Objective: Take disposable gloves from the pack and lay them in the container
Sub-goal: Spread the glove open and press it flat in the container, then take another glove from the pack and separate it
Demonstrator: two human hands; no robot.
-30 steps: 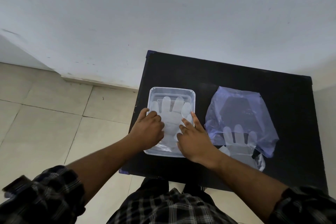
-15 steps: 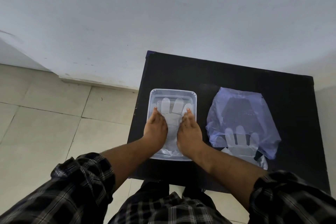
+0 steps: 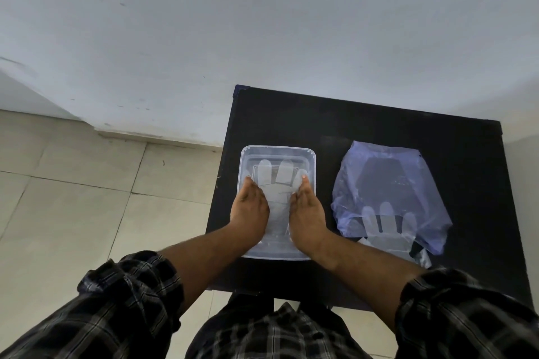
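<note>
Pressing my left hand point(image 3: 249, 207) and right hand point(image 3: 306, 208), fingers flat and together, on the translucent disposable glove point(image 3: 277, 183) in the clear rectangular plastic container point(image 3: 277, 150); bluish plastic pack point(image 3: 388, 183) lies right on the black bench point(image 3: 350, 116).

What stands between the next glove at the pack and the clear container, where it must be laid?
Nothing on the black table lies between them. But the left hand and right hand rest flat inside the container, pressing the glove already there, so they cover much of it. The next glove lies at the mouth of the pack.
</note>
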